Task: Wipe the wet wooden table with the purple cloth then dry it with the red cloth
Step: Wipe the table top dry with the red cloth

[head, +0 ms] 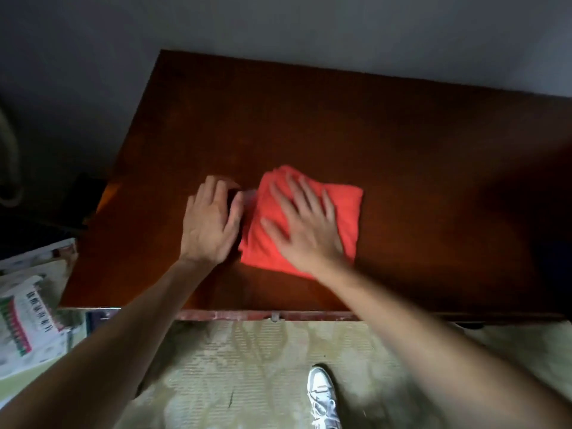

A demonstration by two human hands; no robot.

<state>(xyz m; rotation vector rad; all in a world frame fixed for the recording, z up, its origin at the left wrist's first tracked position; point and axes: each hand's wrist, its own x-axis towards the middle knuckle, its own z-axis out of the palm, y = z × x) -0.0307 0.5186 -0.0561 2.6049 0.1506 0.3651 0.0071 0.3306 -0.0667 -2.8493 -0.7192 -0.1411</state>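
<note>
A folded red cloth (343, 212) lies near the middle of the dark wooden table (340, 125). My right hand (305, 230) is pressed flat on the cloth with its fingers spread, and it looks blurred. My left hand (210, 221) lies flat on the bare wood, its thumb side touching the cloth's left edge. A small pale patch (250, 196) shows between the left hand and the cloth; I cannot tell what it is. No purple cloth is in view.
The table's near edge (278, 314) runs across the lower part of the view. Below it lie a patterned floor covering (247, 366) and a white shoe (323, 397). Printed sacks or papers (28, 320) sit at the lower left. A grey wall backs the table.
</note>
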